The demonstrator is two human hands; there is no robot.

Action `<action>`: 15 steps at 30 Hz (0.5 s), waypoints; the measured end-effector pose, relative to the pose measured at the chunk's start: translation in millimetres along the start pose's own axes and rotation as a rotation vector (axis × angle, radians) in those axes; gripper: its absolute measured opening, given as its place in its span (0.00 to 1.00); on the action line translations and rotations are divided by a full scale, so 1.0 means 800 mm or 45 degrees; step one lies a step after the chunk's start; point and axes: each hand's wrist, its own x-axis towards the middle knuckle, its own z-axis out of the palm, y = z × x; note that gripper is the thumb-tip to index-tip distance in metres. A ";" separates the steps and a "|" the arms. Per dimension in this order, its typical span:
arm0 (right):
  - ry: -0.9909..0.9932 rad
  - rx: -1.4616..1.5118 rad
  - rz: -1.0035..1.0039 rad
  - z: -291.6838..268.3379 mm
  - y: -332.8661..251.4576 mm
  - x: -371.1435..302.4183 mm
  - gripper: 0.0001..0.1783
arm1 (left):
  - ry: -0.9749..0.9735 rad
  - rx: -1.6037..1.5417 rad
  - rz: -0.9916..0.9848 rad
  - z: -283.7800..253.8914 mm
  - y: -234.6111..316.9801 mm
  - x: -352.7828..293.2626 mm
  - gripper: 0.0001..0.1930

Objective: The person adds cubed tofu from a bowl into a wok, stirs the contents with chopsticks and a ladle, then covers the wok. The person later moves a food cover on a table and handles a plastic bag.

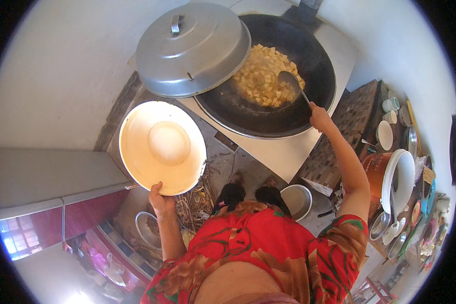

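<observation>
Ladle (289, 79) in wok (318, 61), lid (192, 53) hiding one side, chunks (261, 76) perhaps potato

Lid (202, 48) blocks left of wok (313, 63); ladle (290, 79) crosses right; front rim (256, 134) open.

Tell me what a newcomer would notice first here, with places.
Probably the big dark wok at top centre, with chopped yellow food in it and a ladle in the right hand. A large silver lid overlaps the wok's left side. Lower in view, the left hand holds a wide pale basin.
</observation>
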 end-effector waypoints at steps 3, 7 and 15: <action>0.175 0.004 -0.040 0.030 0.018 0.063 0.21 | -0.002 0.011 0.007 0.001 0.001 -0.005 0.29; 0.226 0.110 0.032 0.068 0.011 0.141 0.27 | -0.042 0.004 0.028 -0.007 -0.002 -0.005 0.29; -0.131 0.436 0.003 0.097 -0.090 0.170 0.28 | 0.033 -0.001 0.002 -0.018 0.000 -0.014 0.30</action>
